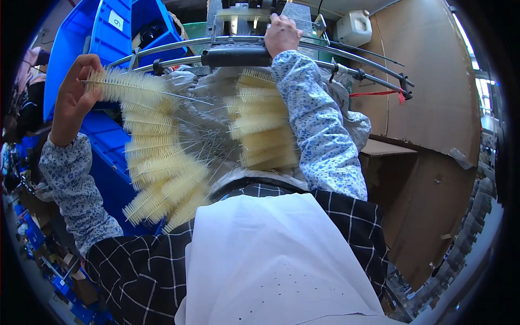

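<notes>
My left hand (78,95) is closed on the bristle tip of a cream bottle brush (132,86), its wire stem pointing right. That brush lies over a stack of similar brushes (151,146) on the left, whose wire stems (214,143) meet in the middle. A second stack of brushes (262,119) lies by my right forearm, bristles to the right. My right hand (283,35) is at the machine (244,24) beyond the rails, fingers curled beside its clear guard. What those fingers hold, if anything, is hidden.
Curved metal rails (179,46) with a black padded sleeve (236,56) cross in front of the machine. Blue bins (111,32) stand at left. A white jug (355,28) and large cardboard sheets (428,81) are on the right. A red ribbon (379,93) hangs from the rail end.
</notes>
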A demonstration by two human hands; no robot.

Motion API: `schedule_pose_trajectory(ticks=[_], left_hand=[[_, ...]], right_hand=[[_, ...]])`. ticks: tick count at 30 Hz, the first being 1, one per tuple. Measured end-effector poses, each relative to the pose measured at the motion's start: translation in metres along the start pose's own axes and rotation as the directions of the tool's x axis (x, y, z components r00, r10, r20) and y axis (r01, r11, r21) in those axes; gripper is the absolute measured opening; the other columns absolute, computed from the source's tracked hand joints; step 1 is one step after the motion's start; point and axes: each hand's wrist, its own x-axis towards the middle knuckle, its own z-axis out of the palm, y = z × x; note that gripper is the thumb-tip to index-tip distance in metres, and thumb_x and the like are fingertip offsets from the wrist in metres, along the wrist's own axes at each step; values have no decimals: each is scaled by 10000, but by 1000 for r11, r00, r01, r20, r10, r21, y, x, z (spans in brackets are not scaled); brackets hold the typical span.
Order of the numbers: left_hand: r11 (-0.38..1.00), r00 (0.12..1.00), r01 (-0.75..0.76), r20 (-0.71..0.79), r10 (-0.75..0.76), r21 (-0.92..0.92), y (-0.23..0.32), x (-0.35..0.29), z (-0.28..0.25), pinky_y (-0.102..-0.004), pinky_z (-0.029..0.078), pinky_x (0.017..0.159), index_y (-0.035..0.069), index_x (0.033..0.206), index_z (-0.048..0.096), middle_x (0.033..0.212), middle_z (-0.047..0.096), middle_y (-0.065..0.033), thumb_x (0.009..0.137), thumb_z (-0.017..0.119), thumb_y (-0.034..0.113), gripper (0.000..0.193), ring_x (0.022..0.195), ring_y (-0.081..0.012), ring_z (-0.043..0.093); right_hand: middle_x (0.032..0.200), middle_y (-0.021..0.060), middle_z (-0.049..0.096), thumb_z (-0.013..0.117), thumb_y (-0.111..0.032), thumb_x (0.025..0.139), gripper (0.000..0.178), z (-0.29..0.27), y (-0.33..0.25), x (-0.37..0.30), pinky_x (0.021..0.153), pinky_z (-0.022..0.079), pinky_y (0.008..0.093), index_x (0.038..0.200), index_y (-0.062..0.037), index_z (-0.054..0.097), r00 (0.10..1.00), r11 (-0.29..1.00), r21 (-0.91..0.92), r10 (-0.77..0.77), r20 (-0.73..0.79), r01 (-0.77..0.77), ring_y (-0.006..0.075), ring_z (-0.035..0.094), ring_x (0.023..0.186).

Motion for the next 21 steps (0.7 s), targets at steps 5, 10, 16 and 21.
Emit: schedule_pose_trajectory(ticks=[5, 10, 16, 21], left_hand=[[999, 999, -39, -8, 39, -18, 2, 6, 7, -199, 338, 663, 33, 1060, 395, 873, 433, -15, 747, 478, 63, 326, 761, -54, 396], [994, 996, 13, -93, -3, 105, -3, -13, -17, -205, 347, 672, 46, 1058, 402, 878, 437, -15, 767, 474, 124, 310, 760, -67, 412], [996, 979, -1, -201, 19, 91, -26, -23, -30, -234, 378, 639, 41, 1054, 416, 884, 455, -46, 778, 476, 159, 306, 726, -106, 451], [976, 987, -159, -44, 154, -148, -4, 15, 10, -234, 396, 642, 34, 1053, 433, 829, 481, -57, 790, 488, 118, 282, 703, -122, 471]], right_hand=[[1003, 58, 553, 466, -134, 775, 240, -2, 12, -1, 808, 363, 405, 992, -82, 556, 1000, 1000, 0, -4, -8, 4, 217, 512, 957], [983, 52, 567, 506, -161, 724, 264, -5, 74, 3, 782, 392, 443, 977, -121, 571, 998, 999, -38, -17, -64, 14, 247, 527, 937], [900, 115, 601, 499, -232, 748, 251, -22, 149, 22, 764, 435, 387, 947, -131, 615, 998, 991, 126, -42, 38, 37, 281, 567, 845], [974, 138, 577, 422, -323, 809, 305, -30, 177, 42, 784, 419, 377, 1044, -189, 563, 998, 976, -215, 47, 46, -36, 293, 543, 906]])
